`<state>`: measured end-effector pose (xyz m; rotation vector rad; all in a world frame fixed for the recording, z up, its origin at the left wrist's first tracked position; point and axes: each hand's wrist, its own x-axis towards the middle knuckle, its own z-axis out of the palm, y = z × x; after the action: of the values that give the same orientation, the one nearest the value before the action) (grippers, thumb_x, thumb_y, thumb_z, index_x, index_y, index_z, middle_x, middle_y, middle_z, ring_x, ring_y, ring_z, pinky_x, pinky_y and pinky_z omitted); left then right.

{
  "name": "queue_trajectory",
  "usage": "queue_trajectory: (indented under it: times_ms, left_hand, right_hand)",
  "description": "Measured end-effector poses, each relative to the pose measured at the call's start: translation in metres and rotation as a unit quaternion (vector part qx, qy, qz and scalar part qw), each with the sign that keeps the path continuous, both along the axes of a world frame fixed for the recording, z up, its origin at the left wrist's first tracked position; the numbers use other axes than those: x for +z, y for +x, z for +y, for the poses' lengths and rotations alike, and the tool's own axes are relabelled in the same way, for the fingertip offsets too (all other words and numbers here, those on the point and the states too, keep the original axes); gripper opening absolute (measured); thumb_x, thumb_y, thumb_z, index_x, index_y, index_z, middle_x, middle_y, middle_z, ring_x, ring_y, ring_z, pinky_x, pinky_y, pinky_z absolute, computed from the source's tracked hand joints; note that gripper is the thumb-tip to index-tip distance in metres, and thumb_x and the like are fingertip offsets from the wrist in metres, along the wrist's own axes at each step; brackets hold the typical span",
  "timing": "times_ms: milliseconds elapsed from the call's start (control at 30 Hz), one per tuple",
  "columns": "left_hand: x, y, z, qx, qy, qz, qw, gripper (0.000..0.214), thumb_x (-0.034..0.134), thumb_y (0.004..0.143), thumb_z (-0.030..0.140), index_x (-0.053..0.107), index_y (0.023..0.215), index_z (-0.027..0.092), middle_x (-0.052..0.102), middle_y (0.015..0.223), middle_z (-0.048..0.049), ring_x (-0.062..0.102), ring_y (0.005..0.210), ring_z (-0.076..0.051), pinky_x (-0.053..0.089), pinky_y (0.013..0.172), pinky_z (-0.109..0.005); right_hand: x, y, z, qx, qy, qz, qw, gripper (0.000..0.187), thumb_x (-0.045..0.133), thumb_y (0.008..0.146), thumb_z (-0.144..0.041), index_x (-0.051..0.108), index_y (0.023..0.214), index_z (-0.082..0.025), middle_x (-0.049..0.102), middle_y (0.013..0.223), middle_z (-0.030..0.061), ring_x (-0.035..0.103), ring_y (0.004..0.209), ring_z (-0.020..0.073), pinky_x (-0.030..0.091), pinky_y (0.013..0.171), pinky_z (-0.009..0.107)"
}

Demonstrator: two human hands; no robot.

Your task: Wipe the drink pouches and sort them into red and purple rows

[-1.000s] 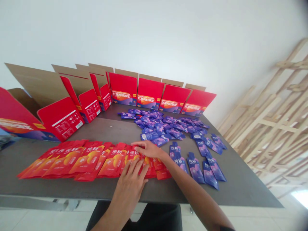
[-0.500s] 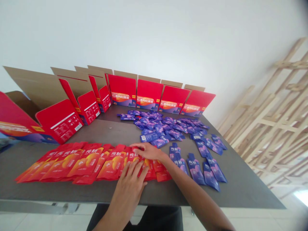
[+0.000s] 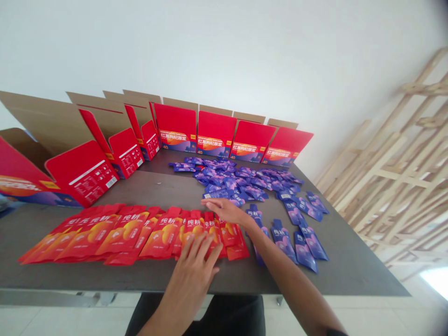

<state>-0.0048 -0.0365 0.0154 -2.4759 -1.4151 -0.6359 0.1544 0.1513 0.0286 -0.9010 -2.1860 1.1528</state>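
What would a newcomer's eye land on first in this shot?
Red printed cartons stand open along the far edge of the dark table. Nearer, red pouches lie in an overlapping row, with purple-blue pouches scattered to their right and behind. The left hand rests on the red row; the right hand reaches just beyond it.
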Motion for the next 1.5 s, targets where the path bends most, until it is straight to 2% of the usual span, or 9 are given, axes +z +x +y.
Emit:
queue_trajectory:
  times_ms: [200,500,600,733,833,1033,1133,1367,1500]
  left_hand:
    - [0.000,0.023,-0.011,-0.080,0.001,-0.059,0.995,0.036,0.053,0.102,0.016,0.065,0.134,0.024,0.069,0.138,-0.0094,0.065,0.129,-0.029,0.056,0.109,-0.052]
    - [0.031,0.023,-0.012,-0.136,-0.015,-0.117,0.984,0.031,0.050,0.101,0.010,0.069,0.123,0.021,0.071,0.132,-0.0091,0.064,0.131,-0.025,0.056,0.114,-0.046]
    - [0.028,0.025,-0.016,-0.170,-0.035,-0.128,0.976,0.034,0.049,0.099,0.007,0.069,0.122,0.021,0.071,0.133,-0.0081,0.064,0.132,-0.024,0.056,0.115,-0.043]
    - [0.012,0.037,-0.020,-0.237,-0.067,-0.114,0.962,0.034,0.052,0.096,0.007,0.068,0.122,0.022,0.071,0.136,-0.0057,0.062,0.135,-0.023,0.051,0.120,-0.042]
    - [0.001,0.051,-0.021,-0.265,-0.067,-0.098,0.957,0.031,0.055,0.098,0.012,0.068,0.124,0.021,0.069,0.141,-0.0058,0.059,0.139,-0.023,0.046,0.125,-0.043]
    - [-0.010,0.080,-0.012,-0.272,-0.085,-0.054,0.957,0.039,0.052,0.101,0.015,0.062,0.138,0.020,0.056,0.159,-0.0078,0.047,0.152,-0.022,0.042,0.127,-0.041]
    - [-0.017,0.096,-0.005,-0.275,-0.083,-0.036,0.957,0.041,0.050,0.104,0.019,0.059,0.144,0.019,0.053,0.162,-0.0090,0.044,0.154,-0.022,0.040,0.127,-0.040]
    - [-0.024,0.126,0.015,-0.198,-0.079,-0.011,0.977,0.038,0.051,0.103,0.019,0.065,0.138,0.016,0.064,0.149,-0.0130,0.052,0.148,-0.027,0.038,0.127,-0.042]
    - [-0.024,0.138,0.023,-0.170,-0.088,-0.011,0.981,0.036,0.051,0.103,0.020,0.066,0.136,0.015,0.066,0.147,-0.0138,0.053,0.146,-0.028,0.042,0.124,-0.042]
  right_hand:
    - [0.001,0.020,-0.006,-0.007,0.003,-0.006,1.000,0.053,0.047,0.105,-0.057,0.071,0.135,-0.020,0.076,0.131,0.0090,0.070,0.126,0.0259,0.053,0.112,0.045]
    - [0.019,0.032,-0.028,-0.038,0.068,0.057,0.995,0.045,0.049,0.106,-0.052,0.075,0.126,-0.022,0.075,0.132,0.0069,0.067,0.130,0.0243,0.049,0.115,0.041]
    - [0.026,0.048,-0.045,-0.101,0.098,0.086,0.986,0.041,0.048,0.107,-0.049,0.077,0.123,-0.024,0.077,0.127,0.0062,0.069,0.125,0.0251,0.050,0.113,0.041]
    - [0.029,0.095,-0.079,-0.288,0.176,0.106,0.935,0.039,0.046,0.108,-0.045,0.079,0.115,-0.025,0.078,0.119,0.0086,0.071,0.116,0.0257,0.052,0.109,0.042]
    - [0.018,0.139,-0.111,-0.371,0.239,0.044,0.896,0.036,0.049,0.107,-0.045,0.077,0.116,-0.025,0.077,0.120,0.0106,0.069,0.118,0.0275,0.051,0.110,0.047]
    - [-0.026,0.178,-0.150,-0.329,0.257,-0.137,0.898,0.039,0.055,0.105,-0.043,0.066,0.140,-0.029,0.066,0.144,0.0104,0.058,0.139,0.0310,0.046,0.117,0.056]
    - [-0.028,0.173,-0.131,-0.316,0.260,-0.132,0.903,0.039,0.050,0.108,-0.040,0.064,0.142,-0.028,0.065,0.146,0.0109,0.059,0.139,0.0286,0.047,0.118,0.053]
    - [-0.024,0.152,-0.031,-0.233,0.255,-0.191,0.919,0.034,0.051,0.107,-0.030,0.069,0.133,-0.020,0.071,0.134,0.0143,0.064,0.130,0.0276,0.047,0.118,0.051]
    - [-0.038,0.154,-0.013,-0.218,0.253,-0.216,0.918,0.028,0.060,0.103,-0.030,0.074,0.125,-0.020,0.073,0.130,0.0136,0.066,0.126,0.0287,0.047,0.116,0.050]
